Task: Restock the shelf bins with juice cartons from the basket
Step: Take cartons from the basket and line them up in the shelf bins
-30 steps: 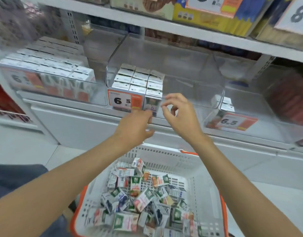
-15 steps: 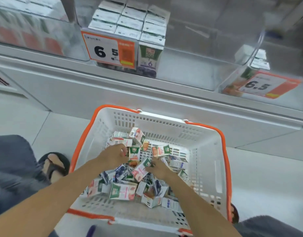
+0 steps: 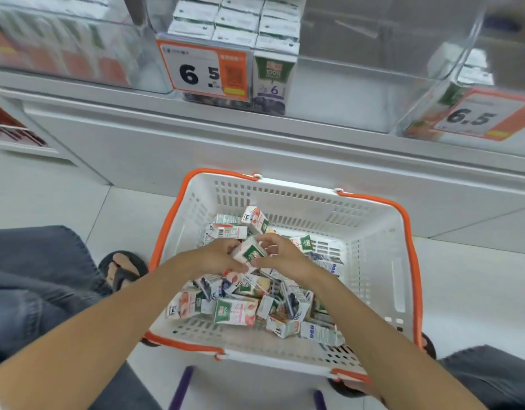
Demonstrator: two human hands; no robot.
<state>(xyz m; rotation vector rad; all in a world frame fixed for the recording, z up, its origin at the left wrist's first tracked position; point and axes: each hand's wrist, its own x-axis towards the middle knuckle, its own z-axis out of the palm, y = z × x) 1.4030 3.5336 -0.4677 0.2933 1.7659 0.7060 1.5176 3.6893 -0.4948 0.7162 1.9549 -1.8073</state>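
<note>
Half a second ago my hands were apart, digging in the pile. Now my left hand [image 3: 217, 257] and right hand [image 3: 282, 255] have met over the middle of the basket [image 3: 373, 255]. The fingers [image 3: 270, 238] of both pinch one green-and-pink juice carton [image 3: 249, 252], tilted just above the loose cartons [image 3: 236, 313]. A second ago both were up at the shelf bin [image 3: 359, 93], where upright cartons [image 3: 273, 81] stand beside the 6.5 price tag [image 3: 205, 71].

left price tag [image 3: 203, 69]: 6 5 | shelf carton [image 3: 273, 81]: 100%, 6 | right price tag [image 3: 477, 116]: 6.5
</note>
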